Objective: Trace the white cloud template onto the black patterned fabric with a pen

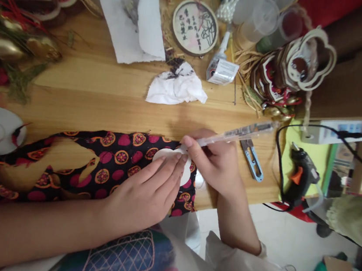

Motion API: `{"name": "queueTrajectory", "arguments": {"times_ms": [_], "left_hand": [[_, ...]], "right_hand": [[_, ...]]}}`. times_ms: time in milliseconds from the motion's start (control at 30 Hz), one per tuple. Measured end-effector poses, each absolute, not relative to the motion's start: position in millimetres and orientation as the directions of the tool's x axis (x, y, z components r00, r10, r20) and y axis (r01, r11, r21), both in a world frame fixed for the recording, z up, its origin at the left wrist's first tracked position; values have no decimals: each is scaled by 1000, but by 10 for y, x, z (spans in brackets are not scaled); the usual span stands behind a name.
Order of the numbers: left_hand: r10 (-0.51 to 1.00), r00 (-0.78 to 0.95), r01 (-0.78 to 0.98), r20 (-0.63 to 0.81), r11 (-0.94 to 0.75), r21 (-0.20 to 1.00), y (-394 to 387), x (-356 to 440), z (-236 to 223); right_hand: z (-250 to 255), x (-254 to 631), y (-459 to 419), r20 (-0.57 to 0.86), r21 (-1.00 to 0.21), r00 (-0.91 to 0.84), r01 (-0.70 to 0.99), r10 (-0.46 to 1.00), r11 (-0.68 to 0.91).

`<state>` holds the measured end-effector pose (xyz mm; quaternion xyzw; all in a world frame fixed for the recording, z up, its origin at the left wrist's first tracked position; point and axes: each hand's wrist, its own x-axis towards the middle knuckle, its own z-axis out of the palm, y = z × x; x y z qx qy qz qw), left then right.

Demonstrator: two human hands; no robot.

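My left hand [150,189] lies flat, fingers together, pressing a white round template [165,154] onto black patterned fabric [98,165] spread on the wooden table [106,95]. My right hand [217,162] grips a clear pen [237,133] in a writing pinch, its tip at the upper edge of the white template. The template is mostly hidden under my left fingers.
Small blue snips [253,159] lie just right of my right hand. A glue gun [300,174] with a black cable sits at the table's right edge. A crumpled white cloth [175,88], glue bottle [220,68], round painted hoop [195,26] and wooden ornaments [291,70] lie farther back.
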<state>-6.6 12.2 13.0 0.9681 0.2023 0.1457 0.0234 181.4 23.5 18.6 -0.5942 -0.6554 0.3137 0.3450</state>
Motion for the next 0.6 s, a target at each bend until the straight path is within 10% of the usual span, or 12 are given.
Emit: {"name": "queueTrajectory", "arguments": {"times_ms": [600], "left_hand": [[396, 866, 384, 307, -918, 100, 137, -37, 124]], "right_hand": [[164, 1830, 240, 50, -839, -140, 531, 989, 118]]}}
